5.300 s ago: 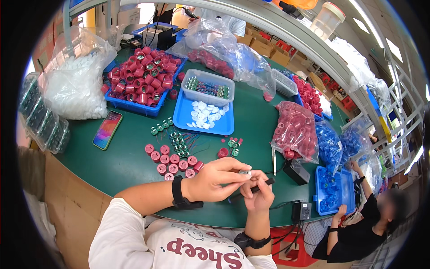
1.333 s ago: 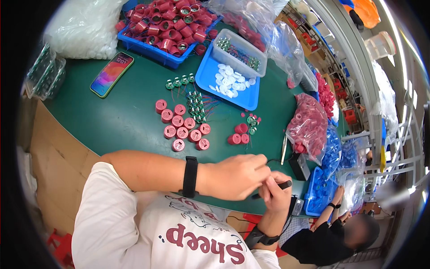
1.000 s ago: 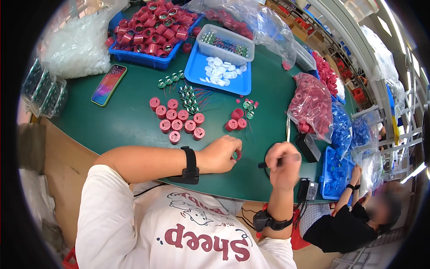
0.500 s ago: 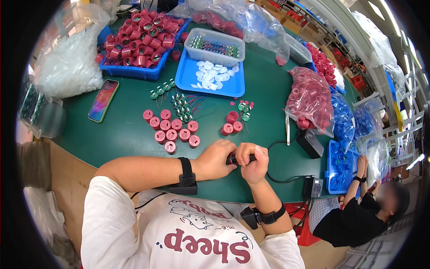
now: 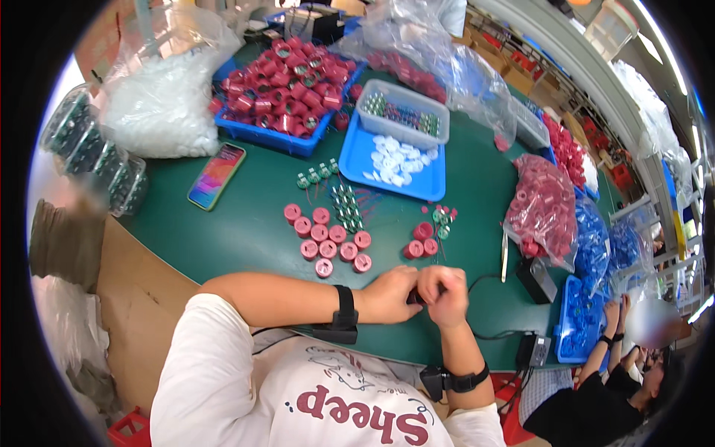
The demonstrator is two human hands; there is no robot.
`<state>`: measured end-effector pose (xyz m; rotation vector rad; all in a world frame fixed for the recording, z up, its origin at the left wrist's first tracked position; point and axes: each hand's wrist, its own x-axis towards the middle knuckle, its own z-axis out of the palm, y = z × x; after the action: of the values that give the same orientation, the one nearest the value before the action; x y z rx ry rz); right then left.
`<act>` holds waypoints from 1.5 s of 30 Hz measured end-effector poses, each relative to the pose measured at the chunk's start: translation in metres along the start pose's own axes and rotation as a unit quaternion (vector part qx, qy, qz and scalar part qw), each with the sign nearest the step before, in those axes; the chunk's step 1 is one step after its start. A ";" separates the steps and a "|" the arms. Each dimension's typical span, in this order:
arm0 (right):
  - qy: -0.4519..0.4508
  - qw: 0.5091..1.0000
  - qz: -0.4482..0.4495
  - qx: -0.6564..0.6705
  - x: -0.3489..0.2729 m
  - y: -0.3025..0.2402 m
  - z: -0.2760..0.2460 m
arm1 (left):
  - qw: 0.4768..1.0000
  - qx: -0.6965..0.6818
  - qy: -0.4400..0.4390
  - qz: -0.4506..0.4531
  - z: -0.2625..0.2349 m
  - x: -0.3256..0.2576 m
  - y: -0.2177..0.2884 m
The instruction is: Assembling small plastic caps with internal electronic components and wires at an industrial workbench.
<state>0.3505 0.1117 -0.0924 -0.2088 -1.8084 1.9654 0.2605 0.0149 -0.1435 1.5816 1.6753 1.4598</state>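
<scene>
One right hand [image 5: 445,296] is clenching a dark tool [image 5: 418,298]; the left hand [image 5: 391,296], grip hidden, is risking a jab from slipping.

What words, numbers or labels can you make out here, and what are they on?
White T-shirt: large dark-red lettering, upside down in view, legible but not quoted; smaller lettering above it is unclear.
Phone: screen marks, too small to read.
Black adapter box: markings, too small to read.
Pink cups: marks on top, too small.
</scene>
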 end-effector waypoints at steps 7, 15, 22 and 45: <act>0.055 0.922 -0.239 0.300 -0.017 -0.093 -0.043 | 0.995 0.046 0.086 -0.026 -0.119 0.049 0.058; 0.114 0.933 -0.176 0.292 -0.021 -0.049 -0.059 | 0.764 0.438 0.465 -0.091 -0.385 0.116 -0.051; 0.226 0.957 0.074 -0.167 0.004 -0.023 -0.075 | 0.712 0.517 0.400 -0.257 -0.427 0.097 -0.084; 0.258 0.946 -0.006 -0.194 0.021 -0.011 -0.077 | 0.930 0.357 -0.064 -0.053 -0.169 0.153 -0.046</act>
<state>0.3660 0.1903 -0.0871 -0.7593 -1.7938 1.3496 0.0548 0.0939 -0.0680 1.8322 2.3165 0.6851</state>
